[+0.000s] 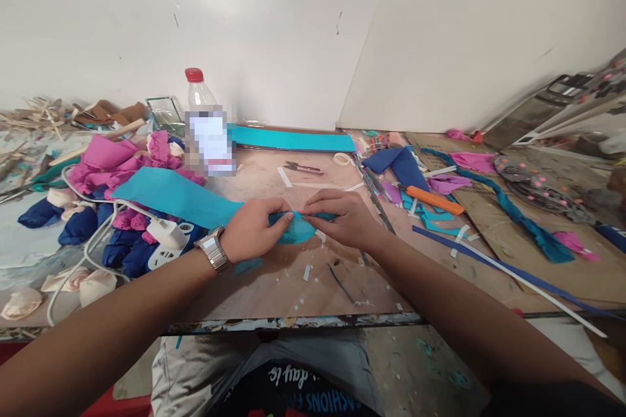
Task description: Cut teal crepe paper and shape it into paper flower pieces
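A long turquoise fabric strip [178, 199] runs from the pile on the left into my hands. My left hand [259, 228], with a metal watch [214, 249] on its wrist, is closed on the strip, thumb pressed over it. Opposite it, my right hand [337, 216] pinches the strip's end, the fingertips of both hands nearly meeting. Below the fingers a rounded turquoise fold [297, 231] hangs over the tabletop. Just what lies between the fingertips is partly hidden. Thread snips [304, 168] lie beyond my hands.
Behind stand a phone [211, 142] and a red-capped bottle [194, 81]. Another turquoise strip [298, 139] lies along the wall. Pink and navy fabric puffs, a white cable and a power strip [169, 255] crowd the left. On the right are an orange cutter [434, 200], fabric scraps and cardboard [508, 241].
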